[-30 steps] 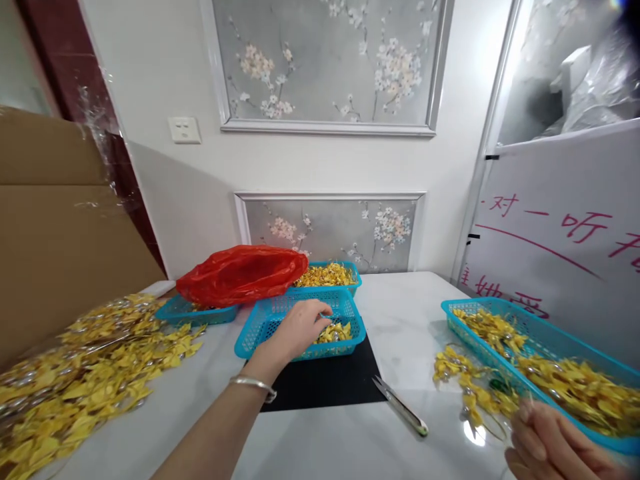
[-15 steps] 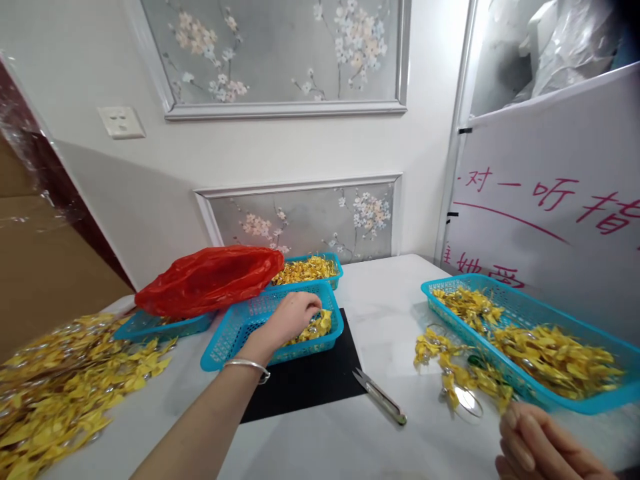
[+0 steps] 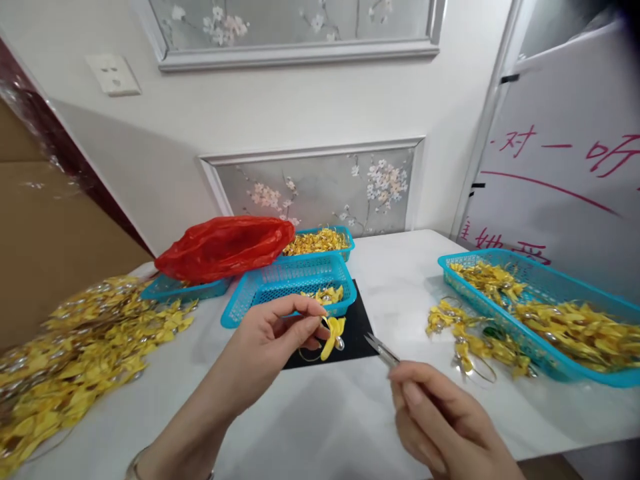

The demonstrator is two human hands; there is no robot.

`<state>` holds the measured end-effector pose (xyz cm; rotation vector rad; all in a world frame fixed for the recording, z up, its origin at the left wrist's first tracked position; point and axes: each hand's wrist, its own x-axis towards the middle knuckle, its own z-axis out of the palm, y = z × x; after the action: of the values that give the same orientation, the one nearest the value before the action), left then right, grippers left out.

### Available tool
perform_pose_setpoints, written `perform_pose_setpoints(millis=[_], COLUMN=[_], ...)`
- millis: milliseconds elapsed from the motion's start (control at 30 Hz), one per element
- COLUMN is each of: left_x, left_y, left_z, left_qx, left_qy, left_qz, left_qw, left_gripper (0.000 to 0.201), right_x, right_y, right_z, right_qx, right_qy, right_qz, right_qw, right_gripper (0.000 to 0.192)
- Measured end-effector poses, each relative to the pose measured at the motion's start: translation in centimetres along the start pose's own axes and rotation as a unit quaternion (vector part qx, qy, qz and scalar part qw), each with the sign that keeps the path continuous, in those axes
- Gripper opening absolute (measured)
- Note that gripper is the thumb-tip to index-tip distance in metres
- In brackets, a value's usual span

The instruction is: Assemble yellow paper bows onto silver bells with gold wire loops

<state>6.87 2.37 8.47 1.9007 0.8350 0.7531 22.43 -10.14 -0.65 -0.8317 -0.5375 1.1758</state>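
Observation:
My left hand (image 3: 267, 340) pinches a small yellow bow charm (image 3: 333, 332) with a bead and a thin wire loop, lifted above the black mat (image 3: 353, 340). My right hand (image 3: 440, 417) grips small thread snips (image 3: 383, 349), whose blades point up and left toward the charm, a short gap away. Just behind the left hand stands a blue plastic basket (image 3: 280, 287) with a few more yellow charms in its near right corner.
A heap of yellow charms (image 3: 75, 360) covers the table's left side. A red plastic bag (image 3: 225, 245) lies over a basket at the back, beside another filled basket (image 3: 320, 241). A long blue tray (image 3: 550, 320) of charms sits right, loose charms (image 3: 467, 337) before it.
My left hand has come out of the blue basket holding one yellow charm. My right hand has picked the snips off the table and raised them toward it. The view has tilted down.

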Motion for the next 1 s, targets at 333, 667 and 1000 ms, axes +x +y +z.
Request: perform_pose_setpoints(millis=[333, 667, 1000], left_x=[-5.5, -8.6, -10.3], left_y=[-0.5, -1.5, -2.3], left_z=[0.0, -1.1, -1.9], left_qx=[0.187, 0.03, -0.02], left_qy=[-0.025, 0.005, 0.032], left_qz=[0.157, 0.047, 0.016], left_qw=[0.969, 0.998, 0.999], left_gripper=[0.02, 0.021, 0.02], right_x=[-0.3, -1.4, -2.6], right_y=[3.6, 5.9, 5.0], right_z=[3.5, 4.2, 5.1], right_qx=[-0.019, 0.048, -0.097], right_qy=[-0.168, -0.259, -0.219], right_qz=[0.056, 0.086, 0.052], right_qw=[0.984, 0.961, 0.969], right_gripper=[0.031, 0.026, 0.027])
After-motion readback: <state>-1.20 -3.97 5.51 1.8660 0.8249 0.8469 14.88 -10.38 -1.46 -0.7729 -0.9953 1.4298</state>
